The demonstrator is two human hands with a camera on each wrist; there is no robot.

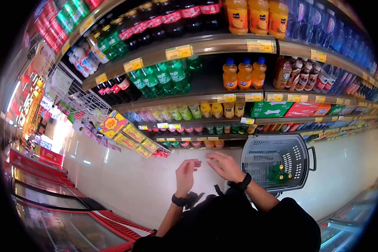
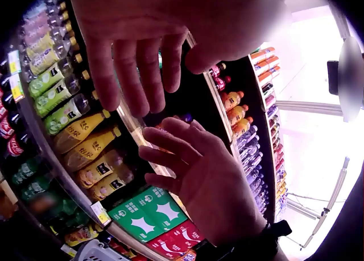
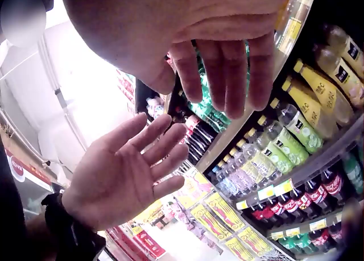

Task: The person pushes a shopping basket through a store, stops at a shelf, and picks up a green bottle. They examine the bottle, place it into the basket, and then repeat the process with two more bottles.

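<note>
Both hands hang in front of the body, a small gap apart, palms toward each other. In the head view the left hand (image 1: 185,177) has its fingers loosely bent and holds nothing. Beside it the right hand (image 1: 225,166) reaches inward with relaxed fingers, also empty. The left wrist view has the left hand (image 2: 153,39) across the top and the right hand (image 2: 213,184) below it. From the right wrist, the right hand (image 3: 216,39) spans the top, with the left hand (image 3: 128,173) lower left. Each wrist wears a black band.
A grey basket (image 1: 277,143) with several green bottles (image 1: 277,172) stands at the right by the shelves. Drink shelves (image 1: 210,47) run across the front, holding orange bottles (image 1: 244,73) and green bottles (image 1: 176,75). Yellow candy packs (image 1: 130,136) hang at left; a red-edged freezer (image 1: 67,218) is lower left.
</note>
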